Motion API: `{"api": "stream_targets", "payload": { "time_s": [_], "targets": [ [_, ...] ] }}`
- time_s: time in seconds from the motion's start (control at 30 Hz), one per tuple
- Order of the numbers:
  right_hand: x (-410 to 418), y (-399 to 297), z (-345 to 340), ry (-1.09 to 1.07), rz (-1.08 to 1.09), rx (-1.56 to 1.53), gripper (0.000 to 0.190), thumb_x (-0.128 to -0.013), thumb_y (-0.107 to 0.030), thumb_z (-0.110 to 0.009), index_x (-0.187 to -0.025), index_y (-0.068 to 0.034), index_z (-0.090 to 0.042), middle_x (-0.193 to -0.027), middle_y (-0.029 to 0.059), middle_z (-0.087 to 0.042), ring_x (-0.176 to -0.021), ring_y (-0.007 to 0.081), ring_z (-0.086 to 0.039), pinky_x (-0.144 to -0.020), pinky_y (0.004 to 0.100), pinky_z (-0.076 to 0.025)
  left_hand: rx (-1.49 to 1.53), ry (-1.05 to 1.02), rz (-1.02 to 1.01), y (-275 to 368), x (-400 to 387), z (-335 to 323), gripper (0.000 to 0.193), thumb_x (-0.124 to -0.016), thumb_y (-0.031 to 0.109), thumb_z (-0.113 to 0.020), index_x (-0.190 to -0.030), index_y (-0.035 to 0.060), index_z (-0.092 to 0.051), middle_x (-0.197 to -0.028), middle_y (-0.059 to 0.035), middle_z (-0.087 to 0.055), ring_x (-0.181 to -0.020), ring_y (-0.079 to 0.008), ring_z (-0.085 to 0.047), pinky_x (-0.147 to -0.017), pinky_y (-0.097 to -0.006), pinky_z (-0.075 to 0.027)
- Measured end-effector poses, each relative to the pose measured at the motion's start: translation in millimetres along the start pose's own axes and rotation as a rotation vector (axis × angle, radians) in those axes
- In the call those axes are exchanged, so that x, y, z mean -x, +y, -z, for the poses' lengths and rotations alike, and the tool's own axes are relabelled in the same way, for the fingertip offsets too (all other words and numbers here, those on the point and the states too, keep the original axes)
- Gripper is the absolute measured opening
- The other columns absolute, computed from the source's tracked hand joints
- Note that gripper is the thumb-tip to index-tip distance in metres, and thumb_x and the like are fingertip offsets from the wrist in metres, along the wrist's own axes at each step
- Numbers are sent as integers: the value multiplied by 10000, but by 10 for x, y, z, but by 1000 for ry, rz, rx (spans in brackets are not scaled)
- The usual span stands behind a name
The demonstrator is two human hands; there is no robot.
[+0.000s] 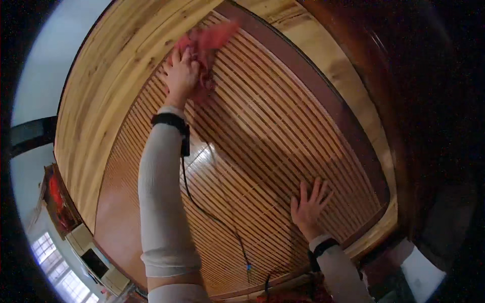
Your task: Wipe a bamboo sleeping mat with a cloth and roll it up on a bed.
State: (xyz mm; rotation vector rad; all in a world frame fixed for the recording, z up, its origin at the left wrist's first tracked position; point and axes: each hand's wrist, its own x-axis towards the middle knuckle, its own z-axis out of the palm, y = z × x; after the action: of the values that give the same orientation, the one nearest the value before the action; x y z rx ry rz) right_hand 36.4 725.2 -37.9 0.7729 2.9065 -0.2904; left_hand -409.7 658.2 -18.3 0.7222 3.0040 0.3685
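Observation:
A slatted bamboo mat [250, 132] with a brown fabric border lies flat on a pale wooden surface. At its far end my left hand [182, 74] rests on a crumpled red cloth [204, 45], whose upper part is blurred. My right hand [310, 208] lies palm down with fingers spread on the mat's lower right part, with nothing seen in it. Dark straps circle both wrists. A thin black cable [212, 217] runs down from the left wrist over the mat.
Bare wood [102, 68] borders the mat at left. Dark polished wood [401, 113] stands along the right. At lower left are a framed picture [60, 200], a pale cabinet [94, 257] and a window [62, 270]. A white object [420, 265] sits at lower right.

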Motion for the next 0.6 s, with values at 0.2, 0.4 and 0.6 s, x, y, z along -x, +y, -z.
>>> {"api": "stream_targets", "payload": {
  "time_s": [0.2,0.4,0.6],
  "targets": [
    [-153,54,193,-207,-57,22,542,-937,-390,-318,-1399,-110,-270,-1467,243,-52,-1331,479,-33,-1000,673,-35,-61,119,-326,1262,939,-376,446,-814,332,-490,-1230,170,-493,-1328,-139,-357,-1192,-427,-315,-965,-613,-215],
    [-87,75,230,-370,-324,-118,566,-861,-407,-461,-1345,-125,-379,-1432,243,-206,-1332,466,-111,-1009,680,-55,138,-157,-820,1630,1827,-116,246,-743,222,-549,-946,124,-647,-1120,-124,-526,-1033,-360,-483,-842,-515,-392],
    [-6,101,265,-83,-43,75,567,-868,-405,-457,-1347,-115,-372,-1438,252,-176,-1323,485,-112,-1009,681,-39,-248,29,-181,-49,91,208,455,-896,352,-446,-1342,305,-370,-1406,-78,-314,-1222,-350,-373,-927,-526,-372]
  ]
}}
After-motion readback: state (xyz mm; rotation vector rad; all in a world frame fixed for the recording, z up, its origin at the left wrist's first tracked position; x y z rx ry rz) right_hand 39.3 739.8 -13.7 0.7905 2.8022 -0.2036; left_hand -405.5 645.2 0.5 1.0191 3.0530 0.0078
